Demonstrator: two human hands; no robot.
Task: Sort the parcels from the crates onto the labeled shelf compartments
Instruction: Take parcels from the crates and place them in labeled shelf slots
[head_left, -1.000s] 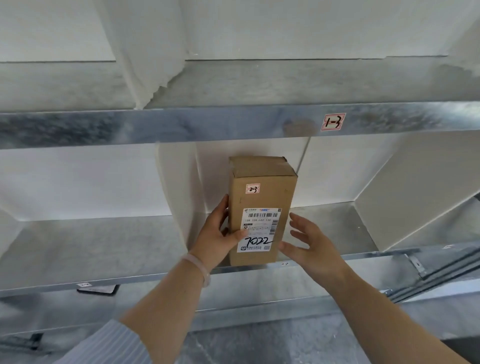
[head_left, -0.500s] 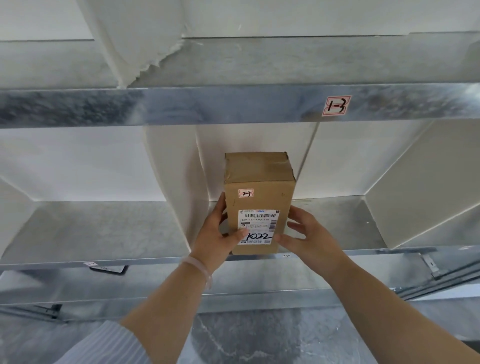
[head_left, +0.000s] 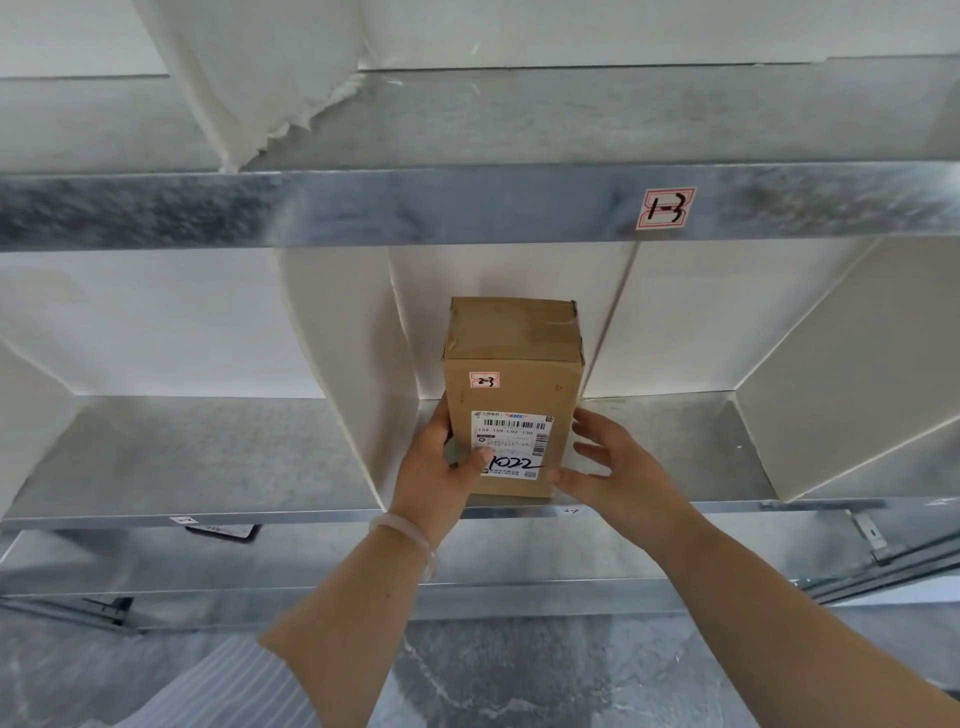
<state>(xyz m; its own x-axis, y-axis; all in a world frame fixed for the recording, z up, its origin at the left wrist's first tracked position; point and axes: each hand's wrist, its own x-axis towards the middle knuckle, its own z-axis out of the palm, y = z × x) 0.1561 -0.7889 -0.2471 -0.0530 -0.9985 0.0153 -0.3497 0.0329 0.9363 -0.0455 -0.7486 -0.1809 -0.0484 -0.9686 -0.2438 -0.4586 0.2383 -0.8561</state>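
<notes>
White wall (head_left: 623, 31), grey marbled floor (head_left: 519, 675), even daylight

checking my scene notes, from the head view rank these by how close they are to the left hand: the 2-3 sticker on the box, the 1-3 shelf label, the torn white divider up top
From the left hand:
1. 2-3 sticker, just above it on the front of the cardboard box.
2. 1-3 label, up and to the right on the upper shelf edge.
3. Torn white divider, highest, up and to the left.

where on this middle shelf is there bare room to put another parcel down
Free: the shelf floor right of the cardboard box, up to the slanted white divider; also the bare compartment left of the centre divider. Crowded: around the box, flanked by left hand and right hand.
</notes>
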